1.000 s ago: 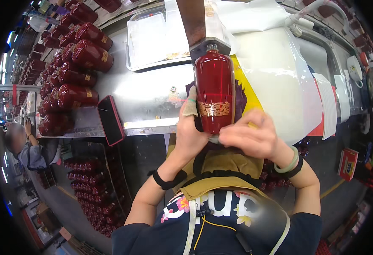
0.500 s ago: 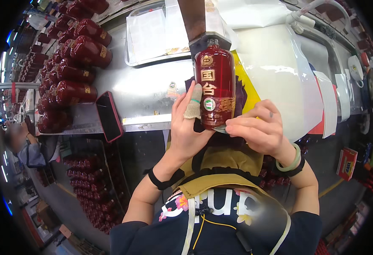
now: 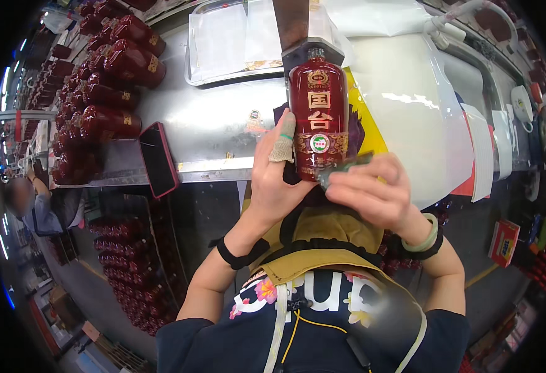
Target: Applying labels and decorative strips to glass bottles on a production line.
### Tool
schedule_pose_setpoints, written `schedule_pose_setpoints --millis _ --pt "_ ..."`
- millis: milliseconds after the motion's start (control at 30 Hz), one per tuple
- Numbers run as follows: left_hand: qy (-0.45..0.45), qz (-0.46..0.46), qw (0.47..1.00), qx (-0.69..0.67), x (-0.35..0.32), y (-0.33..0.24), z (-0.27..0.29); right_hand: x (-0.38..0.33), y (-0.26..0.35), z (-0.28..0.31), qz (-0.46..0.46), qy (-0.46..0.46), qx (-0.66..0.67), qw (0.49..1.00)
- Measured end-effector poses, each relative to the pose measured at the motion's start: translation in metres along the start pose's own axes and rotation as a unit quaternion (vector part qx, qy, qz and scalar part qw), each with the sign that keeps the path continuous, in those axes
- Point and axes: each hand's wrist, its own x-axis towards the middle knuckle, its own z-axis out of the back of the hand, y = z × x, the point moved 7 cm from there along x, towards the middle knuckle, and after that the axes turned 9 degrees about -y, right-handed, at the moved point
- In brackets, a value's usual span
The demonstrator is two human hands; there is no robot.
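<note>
Bottle (image 3: 318, 118), dark red, sits between your fingers, neck pointing away from them. Left hand (image 3: 276, 180): fingers half-open, holding its left side, thumb at base. Your right hand (image 3: 372, 193) pinches a blurred greenish strip (image 3: 352, 165), fingertips nearly together.

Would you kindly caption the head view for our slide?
Left hand on a red bottle, right hand holding a greenish piece beside it.
</note>
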Motion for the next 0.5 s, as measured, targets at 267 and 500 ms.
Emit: schedule_pose_setpoints --millis 267,500 --pt "-0.014 0.065 0.997 0.024 -0.003 0.014 -0.004 0.009 0.015 -0.004 0.025 0.04 -0.003 0.999" --pt "-0.039 0.01 0.999 0.006 -0.003 -0.003 0.002 0.011 0.011 -0.003 0.003 0.021 0.015 1.0"
